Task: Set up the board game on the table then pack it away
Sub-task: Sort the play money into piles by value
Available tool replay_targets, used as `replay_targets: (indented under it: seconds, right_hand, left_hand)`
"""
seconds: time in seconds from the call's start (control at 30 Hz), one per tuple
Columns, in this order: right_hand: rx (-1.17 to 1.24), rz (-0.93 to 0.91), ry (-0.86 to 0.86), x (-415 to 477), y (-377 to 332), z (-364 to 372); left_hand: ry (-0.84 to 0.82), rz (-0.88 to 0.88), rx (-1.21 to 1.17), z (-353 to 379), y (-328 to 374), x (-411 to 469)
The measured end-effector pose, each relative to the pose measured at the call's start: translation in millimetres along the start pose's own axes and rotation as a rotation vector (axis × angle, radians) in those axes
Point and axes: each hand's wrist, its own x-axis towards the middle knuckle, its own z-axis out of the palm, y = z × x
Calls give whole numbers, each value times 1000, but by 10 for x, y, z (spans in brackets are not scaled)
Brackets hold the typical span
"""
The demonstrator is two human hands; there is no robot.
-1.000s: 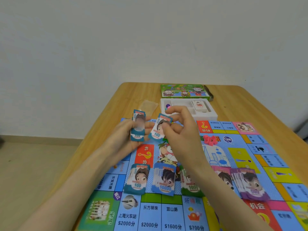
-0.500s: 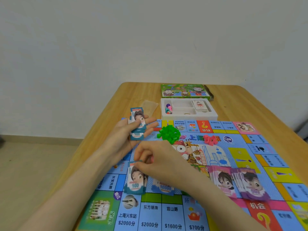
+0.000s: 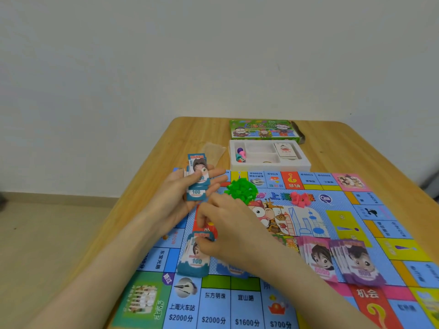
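On the board's near-left edge: the right hand [image 3: 228, 233] is curling its fingers over the top edge of the pile of teal paper 100 notes [image 3: 194, 260], seemingly pinching the uppermost note. The pile is lying on the colourful printed game board [image 3: 308, 217].
Left hand [image 3: 175, 200]: gripping a small fan of teal paper 100 notes [image 3: 197, 179] under its thumb, raised over the board's left edge.
Fan risk: the notes are sitting loosely spread, so a slackening thumb could be letting some slide off onto the wooden table [image 3: 337, 148].
Pile risk: a note clinging to the withdrawing fingers could be dragging the pile askew.
Forearm risk: the right forearm is crossing just beside the pink paper 5000 notes [image 3: 318, 260] — a careless sweep could be scattering them.
Change: a second ago the right hand was up beside the left, holding one note. Now it is pressing down at the pile, and the heap of green plastic houses [image 3: 242, 189] is showing.
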Motion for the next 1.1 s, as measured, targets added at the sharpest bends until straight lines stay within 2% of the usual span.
replay_targets:
  seconds: [0.13, 0.27, 0.53, 0.63, 0.8, 0.87, 0.97, 1.1]
  right_hand:
    - [36, -21, -80, -21, -36, -56]
    - [-79, -47, -228, -52, -46, -74]
    - [-25, -91, -216, -67, -43, -69]
    - [38, -88, -85, -38, -48, -61]
    - [255, 77, 395, 37, 19, -64]
    - [271, 148, 528, 49, 64, -79]
    - [266, 230, 603, 64, 98, -93]
    - [328, 317, 610, 63, 122, -101]
  left_hand:
    - [3, -2, 3, 2, 0, -3]
    - [12, 6, 20, -3, -2, 1]
    - [0, 17, 73, -10, -8, -14]
    - [5, 21, 114, -12, -10, -24]
    - [33, 21, 230, -14, -12, -43]
    - [37, 15, 251, -4, -13, -45]
    - [-1, 7, 246, 7, -19, -43]
    - [-67, -11, 272, 20, -20, -67]
